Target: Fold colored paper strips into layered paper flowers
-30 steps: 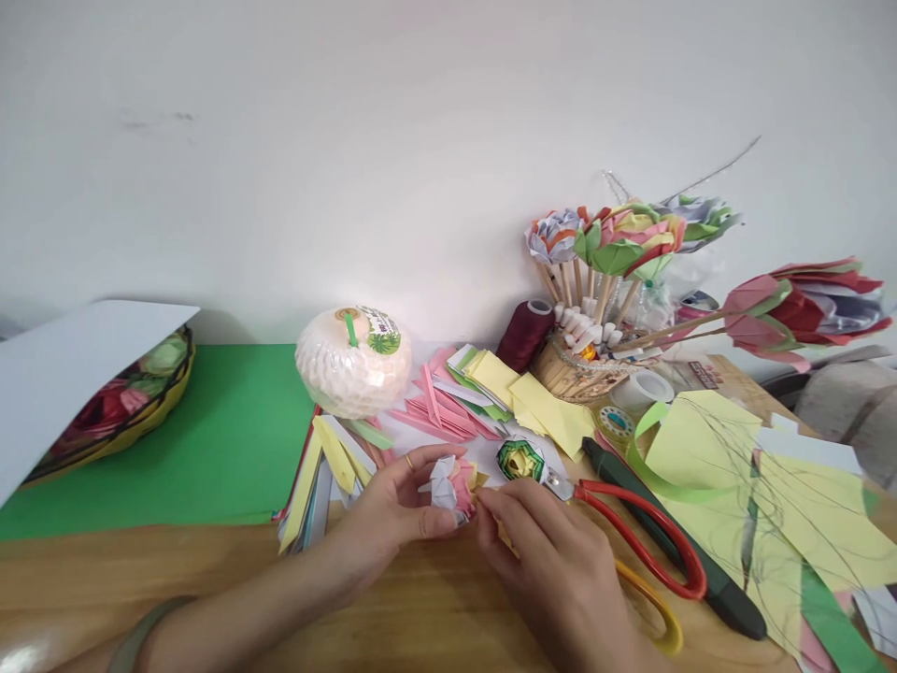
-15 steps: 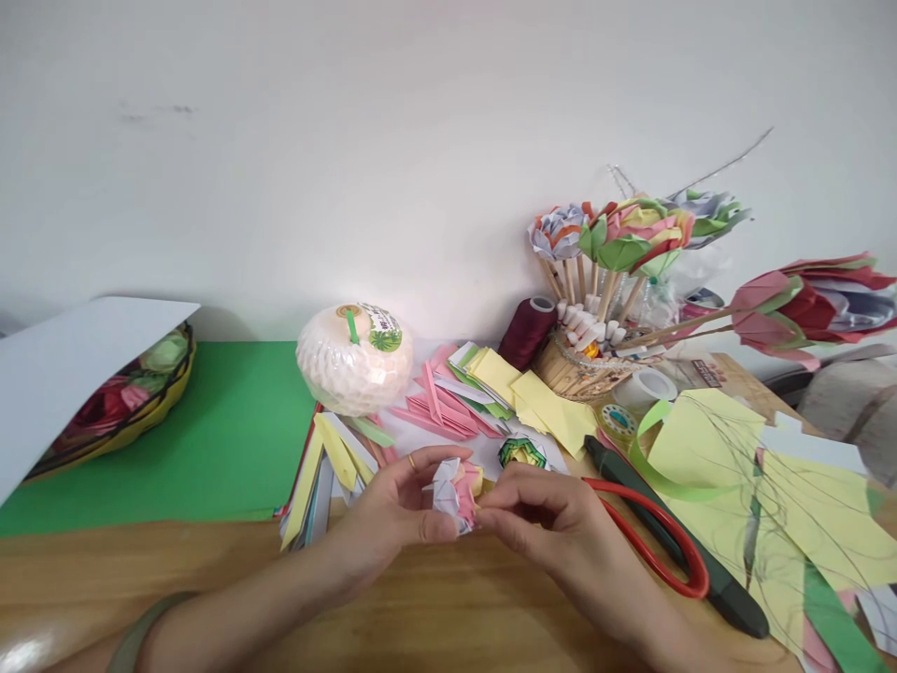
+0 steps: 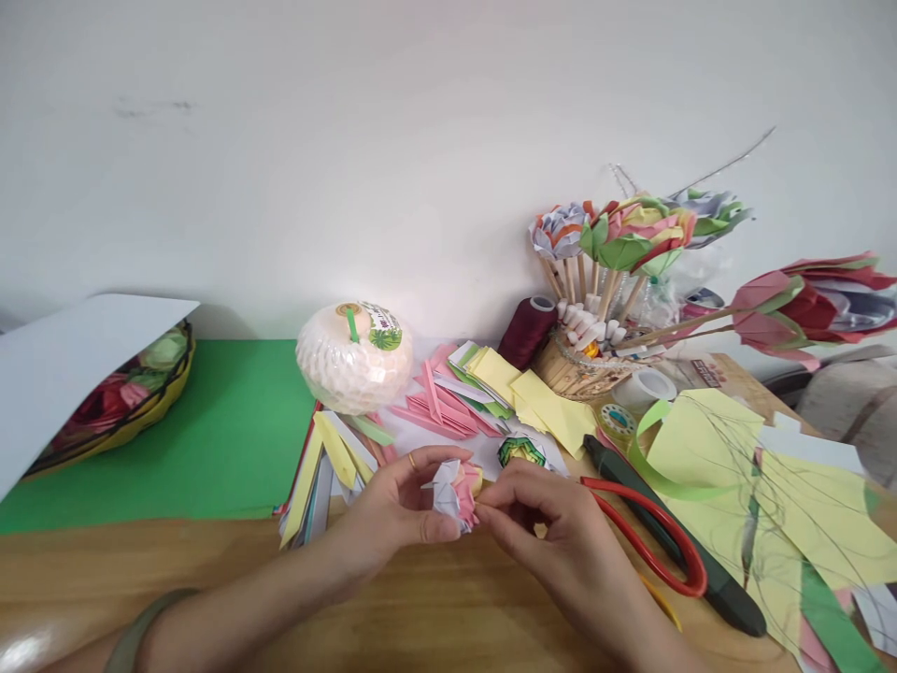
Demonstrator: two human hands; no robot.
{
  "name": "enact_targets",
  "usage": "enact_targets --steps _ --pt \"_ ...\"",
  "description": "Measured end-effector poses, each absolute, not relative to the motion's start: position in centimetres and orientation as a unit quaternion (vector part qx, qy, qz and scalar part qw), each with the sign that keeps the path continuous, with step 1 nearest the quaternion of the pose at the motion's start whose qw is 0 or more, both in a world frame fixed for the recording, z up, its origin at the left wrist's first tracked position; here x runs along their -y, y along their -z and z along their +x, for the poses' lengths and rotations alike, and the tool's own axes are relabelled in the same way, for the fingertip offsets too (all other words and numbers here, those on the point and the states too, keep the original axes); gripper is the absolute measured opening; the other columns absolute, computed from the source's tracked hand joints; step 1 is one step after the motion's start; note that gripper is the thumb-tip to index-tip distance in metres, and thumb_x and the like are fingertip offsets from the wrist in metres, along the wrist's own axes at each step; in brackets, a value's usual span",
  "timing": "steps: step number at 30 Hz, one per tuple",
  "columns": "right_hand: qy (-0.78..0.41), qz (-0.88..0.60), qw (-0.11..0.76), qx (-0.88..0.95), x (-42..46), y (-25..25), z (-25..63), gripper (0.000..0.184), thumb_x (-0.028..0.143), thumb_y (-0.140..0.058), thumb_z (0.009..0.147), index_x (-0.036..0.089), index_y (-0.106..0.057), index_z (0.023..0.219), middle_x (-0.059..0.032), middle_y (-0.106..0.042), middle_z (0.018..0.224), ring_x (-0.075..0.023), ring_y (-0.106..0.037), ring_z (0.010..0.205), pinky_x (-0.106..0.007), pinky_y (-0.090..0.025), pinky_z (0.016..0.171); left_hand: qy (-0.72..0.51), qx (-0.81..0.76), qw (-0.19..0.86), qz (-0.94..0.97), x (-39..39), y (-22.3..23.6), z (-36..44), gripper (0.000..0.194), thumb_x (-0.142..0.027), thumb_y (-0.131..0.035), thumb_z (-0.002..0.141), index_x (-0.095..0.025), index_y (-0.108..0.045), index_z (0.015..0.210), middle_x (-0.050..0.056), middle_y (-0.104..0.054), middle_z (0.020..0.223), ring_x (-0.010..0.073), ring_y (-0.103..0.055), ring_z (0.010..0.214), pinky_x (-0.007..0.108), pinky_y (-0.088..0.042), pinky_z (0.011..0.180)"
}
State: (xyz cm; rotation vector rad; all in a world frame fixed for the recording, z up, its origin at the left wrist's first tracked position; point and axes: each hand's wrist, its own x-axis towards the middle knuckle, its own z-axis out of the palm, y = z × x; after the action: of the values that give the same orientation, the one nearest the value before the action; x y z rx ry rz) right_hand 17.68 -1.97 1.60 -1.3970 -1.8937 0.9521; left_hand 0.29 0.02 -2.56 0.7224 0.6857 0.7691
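Low over the wooden bench (image 3: 434, 608), left hand (image 3: 392, 509) pinching the folded paper flower (image 3: 455, 491), right hand (image 3: 553, 533) gripping its other side. Just beyond, red scissors (image 3: 659, 542), then pink paper strips (image 3: 441, 402), netted round fruit (image 3: 354, 358), basket of paper flowers (image 3: 581, 369).

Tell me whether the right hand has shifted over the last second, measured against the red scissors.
Yes. The right hand has moved up and left, away from the red scissors, baring more of their handle loop. Its fingertips now pinch the folded paper piece held in the left hand.
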Motion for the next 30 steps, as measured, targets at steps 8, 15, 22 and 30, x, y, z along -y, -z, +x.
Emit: enact_targets --steps 8,15,22,30 --pt "-0.354 -0.532 0.288 0.713 1.99 -1.43 17.74 0.015 0.011 -0.059 0.075 0.017 -0.061 0.061 0.0017 -0.055 0.060 -0.0096 -0.047 0.052 -0.020 -0.035 0.048 -0.360 -0.343 0.771 0.397 -0.10 2.83 0.23 0.052 -0.020 -0.081 0.055 -0.028 -0.065 0.104 0.001 -0.061 0.099 0.0206 -0.049 0.097 0.031 -0.038 0.084" --pt "-0.395 -0.489 0.289 0.722 1.88 -1.78 17.90 0.021 0.021 -0.051 0.087 0.020 -0.070 0.077 -0.0005 -0.063 0.068 -0.0127 -0.056 0.062 -0.022 -0.041 0.056 -0.362 -0.346 0.780 0.376 -0.25 2.59 0.21 0.052 -0.021 -0.081 0.054 -0.026 -0.065 0.103 0.002 -0.061 0.096 0.0186 -0.054 0.088 0.031 -0.040 0.081" --pt "-0.394 -0.501 0.250 0.729 1.87 -2.01 18.06 0.025 0.020 -0.051 0.086 0.017 -0.069 0.068 0.0004 -0.060 0.060 -0.0116 -0.052 0.056 -0.022 -0.038 0.052 -0.353 -0.353 0.776 0.386 -0.30 2.31 0.28 0.053 -0.022 -0.083 0.051 -0.027 -0.067 0.101 0.001 -0.062 0.098 0.0190 -0.051 0.092 0.031 -0.039 0.082" --pt "-0.396 -0.529 0.290 0.692 1.88 -1.51 17.91 0.016 0.018 -0.061 0.076 0.018 -0.072 0.064 0.0006 -0.063 0.057 -0.0106 -0.053 0.052 -0.020 -0.037 0.047 -0.333 -0.335 0.797 0.377 -0.29 2.34 0.24 0.051 -0.019 -0.082 0.053 -0.027 -0.066 0.101 0.000 -0.063 0.091 0.0168 -0.055 0.084 0.028 -0.040 0.076"
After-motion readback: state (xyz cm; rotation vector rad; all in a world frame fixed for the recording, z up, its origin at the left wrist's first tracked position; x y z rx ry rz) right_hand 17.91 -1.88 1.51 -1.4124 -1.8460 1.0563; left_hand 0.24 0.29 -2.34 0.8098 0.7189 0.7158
